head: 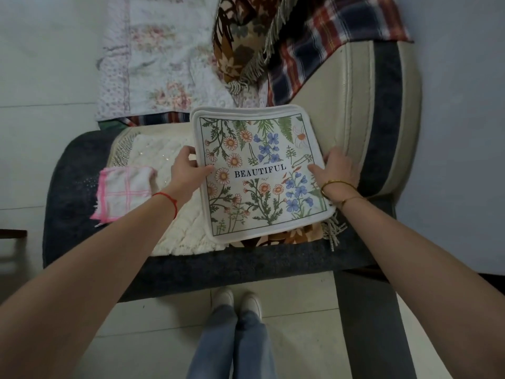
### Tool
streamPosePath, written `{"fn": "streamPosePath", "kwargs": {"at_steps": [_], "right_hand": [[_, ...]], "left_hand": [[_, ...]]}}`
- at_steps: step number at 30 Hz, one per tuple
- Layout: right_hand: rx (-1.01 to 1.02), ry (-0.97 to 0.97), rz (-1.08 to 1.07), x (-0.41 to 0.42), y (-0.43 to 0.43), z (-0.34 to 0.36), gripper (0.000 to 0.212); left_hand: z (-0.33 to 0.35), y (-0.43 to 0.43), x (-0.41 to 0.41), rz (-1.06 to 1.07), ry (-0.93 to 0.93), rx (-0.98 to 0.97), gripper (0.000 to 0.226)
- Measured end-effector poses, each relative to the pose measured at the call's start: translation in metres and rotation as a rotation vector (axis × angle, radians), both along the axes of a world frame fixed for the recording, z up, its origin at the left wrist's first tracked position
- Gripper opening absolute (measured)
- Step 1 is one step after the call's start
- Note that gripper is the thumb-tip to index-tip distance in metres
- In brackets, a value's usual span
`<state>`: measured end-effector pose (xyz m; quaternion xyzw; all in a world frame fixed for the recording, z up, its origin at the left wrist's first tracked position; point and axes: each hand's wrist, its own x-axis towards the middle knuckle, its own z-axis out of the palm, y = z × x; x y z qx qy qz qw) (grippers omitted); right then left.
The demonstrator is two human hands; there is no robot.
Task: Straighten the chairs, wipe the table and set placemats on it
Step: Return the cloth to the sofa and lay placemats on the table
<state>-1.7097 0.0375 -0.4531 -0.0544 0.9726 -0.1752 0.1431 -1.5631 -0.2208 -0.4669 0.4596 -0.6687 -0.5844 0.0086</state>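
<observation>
Two bare forearms (95,269) reach in from the bottom corners, w/ jeans (232,346) and pale shoes (237,299) low centre btwn them. Biggest thing is the sofa (246,263): dark seat across mid-frame, cream arm at right. Draped over its back, upper frame, are a floral quilt (153,56), a plaid blanket (341,36) and a brown fringed throw (237,42). A cream knit throw (164,160) covers the seat centre-left.

The placemats (259,173) are dead centre, flower print w/ "BEAUTIFUL" across. A doubled rim at the top edge suggests at least 2 stacked; exact count unclear. A pink-checked cloth (124,192) lies on the seat at left, apart from the mats.

The left hand (188,170) is clamped on the stack's left edge, thumb on top, fingers curled round. The right hand (337,168) grips the right edge, thumb on top, fingers tucked behind.

Mats are prob. light, padded fabric, a bit floppy, so likely to sag or slide apart if pinched at one corner. Opposite side edges look the best hold. Table not in view.
</observation>
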Motion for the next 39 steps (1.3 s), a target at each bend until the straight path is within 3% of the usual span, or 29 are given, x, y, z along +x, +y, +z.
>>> {"fn": "streamPosePath", "kwargs": {"at_steps": [6, 17, 23, 28, 33, 39], "right_hand": [[-0.456, -0.011, -0.005, 0.013, -0.039, 0.042, 0.015], [-0.953, 0.089, 0.165, 0.093, -0.192, 0.230, 0.014], [-1.030, 0.062, 0.333, 0.158, -0.285, 0.327, 0.015], [-1.073, -0.068, 0.513, 0.236, -0.358, 0.392, 0.020], [-1.079, -0.267, 0.748, 0.350, -0.432, 0.434, 0.026], [-1.088, -0.302, 0.926, 0.515, -0.536, 0.462, 0.022]], "left_hand": [[0.071, -0.047, 0.013, 0.047, 0.149, -0.127, 0.033], [0.329, -0.162, 0.125, 0.163, 0.407, -0.317, 0.029], [0.431, -0.217, 0.230, 0.300, 0.513, -0.421, 0.022], [0.470, -0.254, 0.343, 0.502, 0.582, -0.472, 0.023], [0.495, -0.296, 0.484, 0.658, 0.623, -0.511, 0.017], [0.529, -0.355, 0.665, 0.808, 0.641, -0.523, 0.024]]}}
